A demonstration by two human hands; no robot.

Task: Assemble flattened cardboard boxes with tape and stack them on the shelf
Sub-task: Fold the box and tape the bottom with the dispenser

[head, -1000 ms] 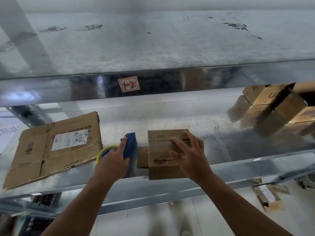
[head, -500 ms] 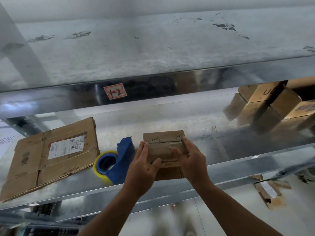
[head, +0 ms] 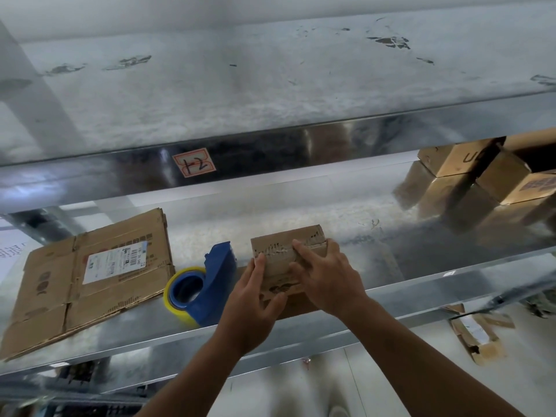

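A small brown cardboard box (head: 282, 245) stands near the front of the metal shelf (head: 421, 290). My left hand (head: 255, 299) holds its left side, thumb on the front face and fingers along the edge. Over the box's top right lies my right hand (head: 325, 275), its fingers spread and pressing down. A blue tape dispenser (head: 216, 275) with a yellow-edged roll sits just left of the box, untouched. Further left, a flattened cardboard box (head: 90, 275) with a white label lies flat on the shelf.
Several assembled cardboard boxes (head: 487, 173) are stacked at the shelf's far right. An upper shelf (head: 270, 85) overhangs, with a red "12" label (head: 194, 166) on its front lip. Torn cardboard scraps (head: 478, 335) lie on the floor at lower right.
My left hand let go of the tape dispenser and moved right onto the box's left side. My right hand stayed on top of the box.
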